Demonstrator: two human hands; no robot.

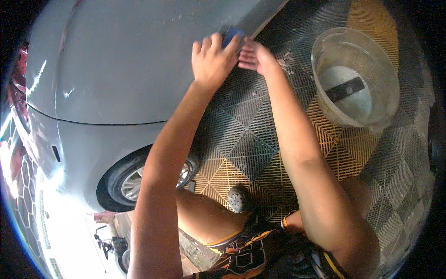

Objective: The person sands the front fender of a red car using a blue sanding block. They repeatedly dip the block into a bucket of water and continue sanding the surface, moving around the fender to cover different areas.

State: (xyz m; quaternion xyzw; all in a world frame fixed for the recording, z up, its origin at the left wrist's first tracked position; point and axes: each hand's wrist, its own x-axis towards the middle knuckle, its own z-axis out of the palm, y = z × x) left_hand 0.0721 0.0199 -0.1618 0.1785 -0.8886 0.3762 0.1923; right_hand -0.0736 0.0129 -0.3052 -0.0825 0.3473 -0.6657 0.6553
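Head view: small blue rectangular block [235,33] partly hidden at matte grey car [116,65]

By the car's edge, my left hand [211,60] is curled around the block, thumb covering some of it. Just off that edge, my right hand [255,56] blurs, fingers loosely extended; I can't tell whether it touches the block. Well right of the car, a round translucent plastic bucket [394,95] holds a dark bar [344,90].

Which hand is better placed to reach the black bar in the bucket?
Probably the right hand: it looks empty and is nearer the bucket; the left hand seems busy with the blue block.
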